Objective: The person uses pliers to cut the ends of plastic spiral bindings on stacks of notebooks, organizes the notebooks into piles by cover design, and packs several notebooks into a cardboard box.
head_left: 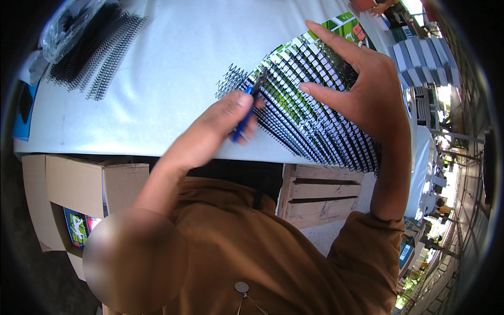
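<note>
Several spiral-bound notebooks (291,97) with green covers lie fanned and overlapping on the white-covered table (184,52), their black coil bindings side by side. My left hand (223,115) grips a pair of pliers (242,125) with blue handles. The dark jaws point away from me, at the left edge of the notebooks by the coil ends. Loose-looking black coil ends (228,79) stick out past that edge. My right hand (375,89) rests over the right side of the fan, thumb and forefinger spread wide; its other fingers are mostly hidden.
A heap of black plastic coils (113,47) lies at the far left beside a clear plastic bag (65,31). An open cardboard box (73,184) stands below the table's left edge. Wooden slats (323,191) show under the table. Notebook stacks (422,60) and another person's hand (379,9) are at far right.
</note>
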A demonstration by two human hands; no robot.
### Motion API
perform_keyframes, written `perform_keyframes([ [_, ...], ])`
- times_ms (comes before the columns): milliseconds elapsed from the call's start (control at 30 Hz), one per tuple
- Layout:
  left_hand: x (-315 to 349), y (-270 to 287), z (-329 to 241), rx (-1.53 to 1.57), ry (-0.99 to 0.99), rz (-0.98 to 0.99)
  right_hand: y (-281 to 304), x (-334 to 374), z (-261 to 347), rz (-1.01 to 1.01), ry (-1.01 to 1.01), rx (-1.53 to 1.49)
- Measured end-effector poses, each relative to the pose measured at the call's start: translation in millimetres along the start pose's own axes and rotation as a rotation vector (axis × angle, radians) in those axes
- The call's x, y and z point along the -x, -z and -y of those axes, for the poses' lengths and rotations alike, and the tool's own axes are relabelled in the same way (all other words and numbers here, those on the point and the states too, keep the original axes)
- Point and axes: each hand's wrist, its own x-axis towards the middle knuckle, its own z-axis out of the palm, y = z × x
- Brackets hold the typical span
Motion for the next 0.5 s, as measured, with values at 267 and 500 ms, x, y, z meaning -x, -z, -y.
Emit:
perform_keyframes([
  [267, -10.5, 15.8, 16.1, 0.827, 0.128, 0.424, -1.6, -1.3, 0.8, -0.021, 0.026, -0.004],
  [500, -14.1, 14.0, 16.7, 0.934, 0.105, 0.505, -3.2, -0.6, -2.0, -0.035, 0.037, 0.015],
])
